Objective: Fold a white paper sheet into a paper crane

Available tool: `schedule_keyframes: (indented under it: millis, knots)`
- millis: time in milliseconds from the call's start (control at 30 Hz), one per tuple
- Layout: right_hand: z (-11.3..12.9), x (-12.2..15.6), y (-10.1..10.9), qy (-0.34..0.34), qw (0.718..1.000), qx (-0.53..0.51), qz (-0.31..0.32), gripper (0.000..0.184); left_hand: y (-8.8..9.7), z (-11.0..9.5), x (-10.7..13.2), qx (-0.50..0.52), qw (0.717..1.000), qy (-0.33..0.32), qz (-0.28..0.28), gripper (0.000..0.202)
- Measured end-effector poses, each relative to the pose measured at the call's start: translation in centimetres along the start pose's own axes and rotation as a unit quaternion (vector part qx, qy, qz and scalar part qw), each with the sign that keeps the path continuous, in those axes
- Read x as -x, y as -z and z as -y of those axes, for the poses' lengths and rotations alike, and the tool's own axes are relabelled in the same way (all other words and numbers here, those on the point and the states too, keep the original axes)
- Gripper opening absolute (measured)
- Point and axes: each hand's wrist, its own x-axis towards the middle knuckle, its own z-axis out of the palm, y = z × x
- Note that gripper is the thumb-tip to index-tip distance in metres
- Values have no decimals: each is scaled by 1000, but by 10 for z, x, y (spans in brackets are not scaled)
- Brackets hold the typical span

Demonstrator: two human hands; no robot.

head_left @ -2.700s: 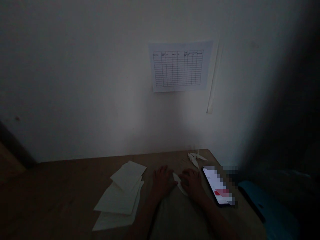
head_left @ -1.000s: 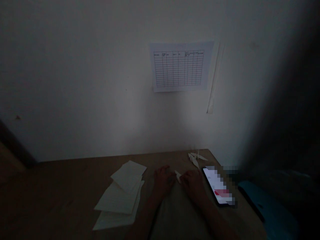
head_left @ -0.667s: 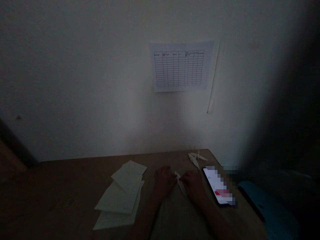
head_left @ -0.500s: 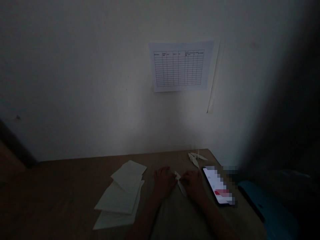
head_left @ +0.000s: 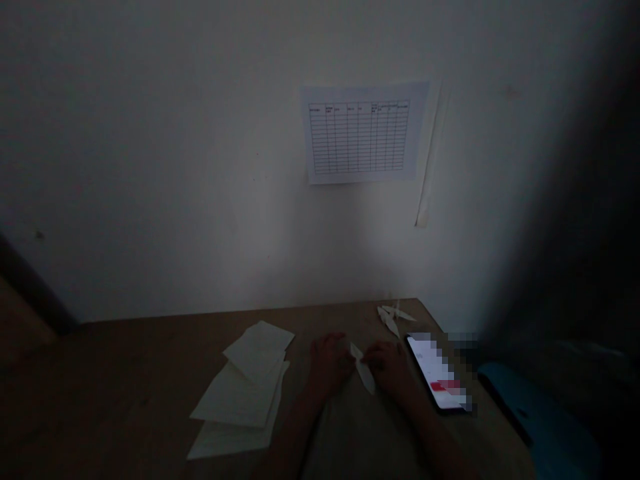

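Note:
A small, narrow piece of folded white paper (head_left: 365,377) lies slantwise on the table between my hands. My left hand (head_left: 330,362) is at its left edge, with thumb and fingertips closed on the paper near its middle. From the other side my right hand (head_left: 387,363) pinches the same piece, its fingers curled. In the dim light the exact finger contact is hard to make out. Beyond my right hand lie folded paper pieces (head_left: 389,323), pointed in shape like origami.
Several loose white sheets (head_left: 240,393) overlap on the wooden table (head_left: 125,387) at left. A lit phone (head_left: 433,370), partly pixelated, lies right of my right hand. A blue chair-like object (head_left: 555,420) stands beyond the table's right edge. A printed grid sheet (head_left: 365,133) hangs on the wall.
Both hands have shifted very slightly, and a little more of the folded paper shows between them. The loose sheets and phone have stayed in place.

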Motion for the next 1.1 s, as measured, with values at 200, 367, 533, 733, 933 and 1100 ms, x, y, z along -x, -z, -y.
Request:
schedule_keyframes:
  millis: [200, 367, 533, 733, 933, 1100]
  knots:
    - [0, 0, 7, -4, 1000, 4, 19, 32, 4, -1, 3, -1, 1000, 16, 16, 23]
    - [0, 1, 8, 6, 1000, 11, 12, 30, 5, -2, 3, -10, 1000, 9, 11, 25]
    - [-1, 1, 10, 20, 1000, 13, 17, 28, -2, 4, 2, -18, 1000, -4, -9, 32]
    - [-2, -1, 8, 34, 999, 35, 17, 31, -14, 10, -1, -21, 999, -34, -26, 24]
    - [-3, -1, 5, 39, 998, 40, 9, 34, -5, 2, 3, -21, 997, -64, -23, 15]
    - [-3, 1, 2, 31, 999, 24, -15, 32, -6, -2, 3, -28, 996, -80, -22, 20]
